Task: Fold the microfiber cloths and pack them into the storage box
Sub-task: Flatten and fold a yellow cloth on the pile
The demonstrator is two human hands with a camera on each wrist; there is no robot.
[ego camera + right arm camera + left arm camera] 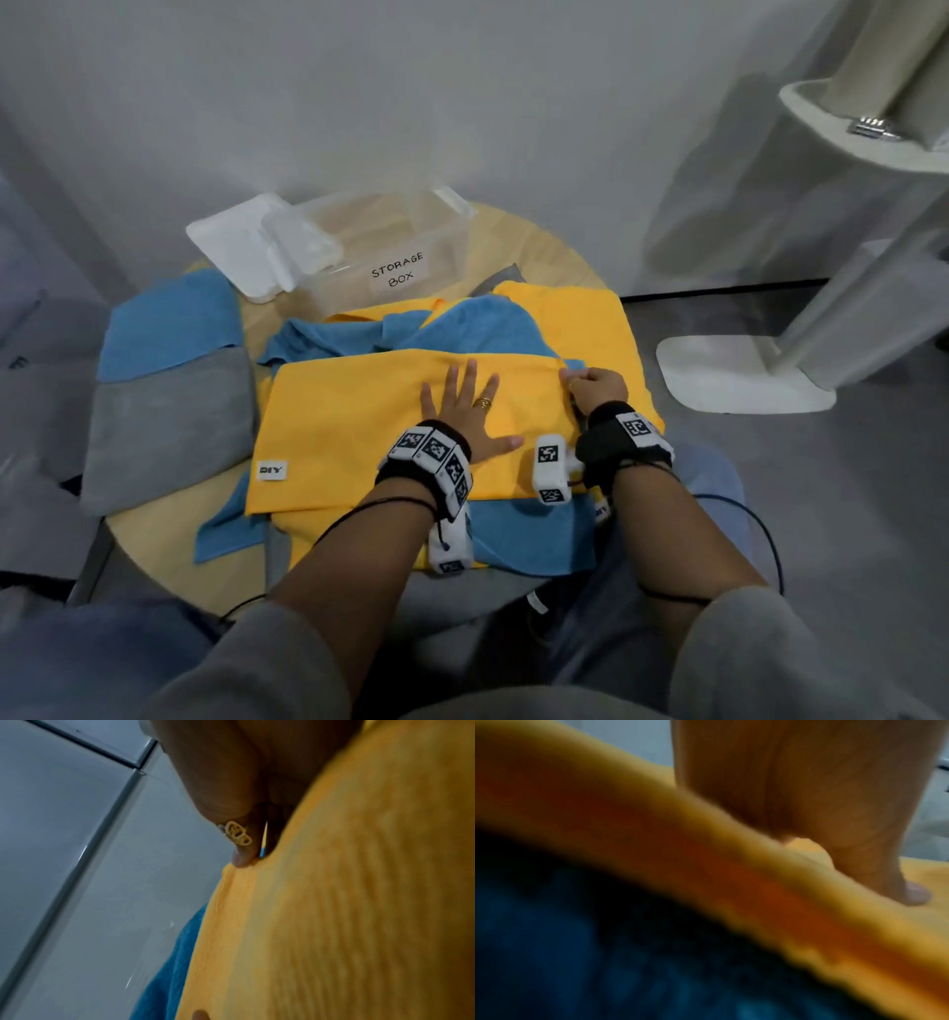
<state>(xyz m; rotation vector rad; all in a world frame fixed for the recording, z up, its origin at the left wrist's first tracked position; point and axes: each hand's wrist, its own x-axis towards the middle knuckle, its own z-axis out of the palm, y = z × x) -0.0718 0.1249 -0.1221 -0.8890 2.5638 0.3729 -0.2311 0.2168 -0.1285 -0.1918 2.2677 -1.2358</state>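
A yellow microfiber cloth, folded over once, lies on top of a heap of blue and yellow cloths on the round table. My left hand lies flat on it with fingers spread, pressing its middle. My right hand pinches the cloth's far right corner; in the right wrist view a fingertip sits on the yellow cloth at its edge. The left wrist view is blurred, with the yellow cloth and the palm on it. The clear storage box stands open behind the heap.
The box's white lid leans by its left end. A blue cloth and a grey cloth hang over the table's left edge. A white stand's base sits on the floor to the right.
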